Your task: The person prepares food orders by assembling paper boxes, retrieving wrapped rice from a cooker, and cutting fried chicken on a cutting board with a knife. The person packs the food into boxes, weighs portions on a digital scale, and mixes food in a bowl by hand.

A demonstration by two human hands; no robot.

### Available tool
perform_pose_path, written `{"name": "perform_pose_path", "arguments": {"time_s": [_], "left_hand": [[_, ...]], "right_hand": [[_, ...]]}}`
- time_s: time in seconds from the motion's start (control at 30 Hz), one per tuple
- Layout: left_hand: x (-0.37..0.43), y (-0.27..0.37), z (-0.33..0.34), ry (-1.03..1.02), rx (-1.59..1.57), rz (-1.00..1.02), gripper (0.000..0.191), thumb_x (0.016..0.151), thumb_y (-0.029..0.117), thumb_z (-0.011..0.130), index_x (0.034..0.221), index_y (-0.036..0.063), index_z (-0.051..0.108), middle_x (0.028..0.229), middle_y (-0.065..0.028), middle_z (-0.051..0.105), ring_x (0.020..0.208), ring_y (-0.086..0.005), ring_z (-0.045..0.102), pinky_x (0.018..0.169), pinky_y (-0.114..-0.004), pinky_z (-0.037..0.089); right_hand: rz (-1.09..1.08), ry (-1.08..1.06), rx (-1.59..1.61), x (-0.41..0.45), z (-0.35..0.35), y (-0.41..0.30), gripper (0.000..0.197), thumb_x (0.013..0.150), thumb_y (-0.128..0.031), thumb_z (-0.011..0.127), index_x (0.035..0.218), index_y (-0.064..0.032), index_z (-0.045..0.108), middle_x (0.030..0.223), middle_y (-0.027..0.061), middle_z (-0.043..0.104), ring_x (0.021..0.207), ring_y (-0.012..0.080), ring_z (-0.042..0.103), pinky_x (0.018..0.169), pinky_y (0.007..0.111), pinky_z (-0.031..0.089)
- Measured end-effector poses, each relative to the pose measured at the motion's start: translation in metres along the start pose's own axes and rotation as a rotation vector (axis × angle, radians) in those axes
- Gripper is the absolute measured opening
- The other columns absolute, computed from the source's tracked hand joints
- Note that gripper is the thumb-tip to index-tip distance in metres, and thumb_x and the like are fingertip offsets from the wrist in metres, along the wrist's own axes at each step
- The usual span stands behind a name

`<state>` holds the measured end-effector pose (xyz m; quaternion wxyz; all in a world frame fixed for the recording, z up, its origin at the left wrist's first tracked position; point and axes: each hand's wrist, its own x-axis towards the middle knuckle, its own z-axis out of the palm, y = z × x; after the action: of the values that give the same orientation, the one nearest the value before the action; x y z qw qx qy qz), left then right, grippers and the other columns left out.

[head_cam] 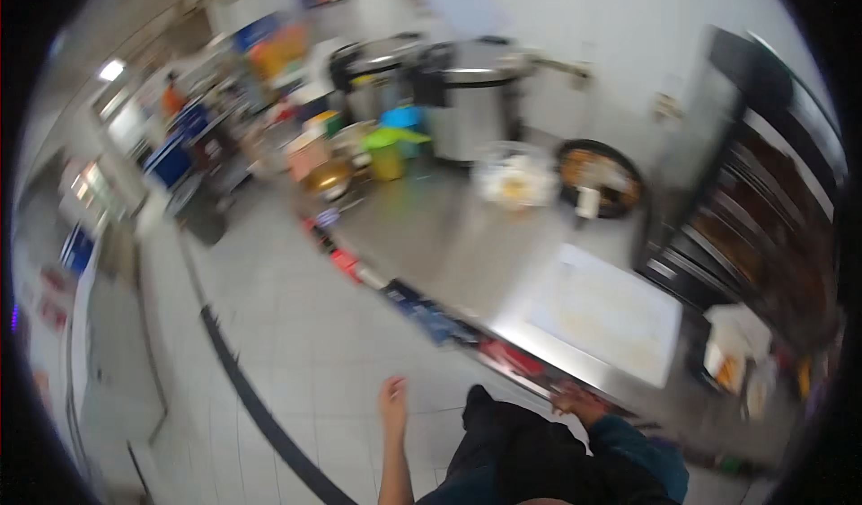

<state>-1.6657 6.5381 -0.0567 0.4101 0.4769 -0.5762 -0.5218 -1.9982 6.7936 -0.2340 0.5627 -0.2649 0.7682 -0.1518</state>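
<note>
My left hand (393,396) hangs over the tiled floor, its fingers curled in and nothing seen in them. My right hand (574,401) is low beside the front edge of a stainless steel counter (438,256). Its fingers look apart and hold nothing that I can see; blur hides whether they touch the edge. Nearest to that hand on the counter lies a white cutting board (606,313). Behind the board are a clear bowl with pale food (515,178) and a round black pan with brown food (599,175), a white-handled utensil (588,203) at its front.
Two large steel cookers (471,111) stand against the wall. A green jug (387,155) and a golden bowl (328,178) sit left of them. A dark rack with trays (747,202) rises at right. A grey bin (199,212) and a black floor strip (252,404) are to the left.
</note>
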Motion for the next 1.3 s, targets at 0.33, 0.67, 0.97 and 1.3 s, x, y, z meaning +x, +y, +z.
{"name": "perform_pose_path", "arguments": {"time_s": [0.33, 0.67, 0.97, 1.3], "left_hand": [[0.233, 0.02, -0.014, -0.262, 0.252, 0.048, 0.024, 0.073, 0.011, 0.06, 0.095, 0.0045, 0.054, 0.096, -0.0103, 0.055, 0.09, -0.0237, 0.052, 0.077, -0.032, 0.041], [0.444, -0.056, -0.237, 0.263, 0.325, -0.04, 0.031, 0.07, 0.007, 0.062, 0.099, 0.004, 0.051, 0.098, -0.0111, 0.054, 0.092, -0.0237, 0.052, 0.075, -0.033, 0.044], [0.675, -0.041, -0.371, 0.167, 0.434, -0.022, 0.028, 0.071, 0.004, 0.059, 0.098, 0.0034, 0.051, 0.097, -0.0113, 0.054, 0.092, -0.0239, 0.052, 0.074, -0.034, 0.044], [0.943, 0.116, -0.154, -0.649, 0.411, 1.104, 0.042, 0.073, 0.025, 0.056, 0.108, 0.0034, 0.048, 0.119, -0.0159, 0.042, 0.111, -0.0334, 0.039, 0.092, -0.042, 0.032]], "right_hand": [[-0.579, -0.077, 0.067, 0.229, 0.067, -0.325, 0.023, 0.08, -0.025, 0.055, 0.091, -0.0048, 0.055, 0.074, -0.0026, 0.05, 0.069, 0.0099, 0.048, 0.056, 0.027, 0.039], [-1.431, 0.57, -0.779, 0.275, -0.055, -0.965, 0.046, 0.06, -0.002, 0.059, 0.104, -0.0095, 0.051, 0.111, 0.0162, 0.047, 0.101, 0.0335, 0.045, 0.083, 0.04, 0.038], [-0.912, 0.171, -1.557, 0.381, -0.12, -1.127, 0.115, 0.029, -0.014, 0.08, 0.129, -0.0201, 0.022, 0.128, 0.0105, 0.031, 0.114, 0.0331, 0.034, 0.087, 0.044, 0.037], [-0.943, 0.421, -1.354, 0.334, -0.134, -1.161, 0.078, 0.051, -0.008, 0.063, 0.121, -0.002, 0.031, 0.122, 0.0182, 0.036, 0.108, 0.0324, 0.039, 0.091, 0.04, 0.033]]}}
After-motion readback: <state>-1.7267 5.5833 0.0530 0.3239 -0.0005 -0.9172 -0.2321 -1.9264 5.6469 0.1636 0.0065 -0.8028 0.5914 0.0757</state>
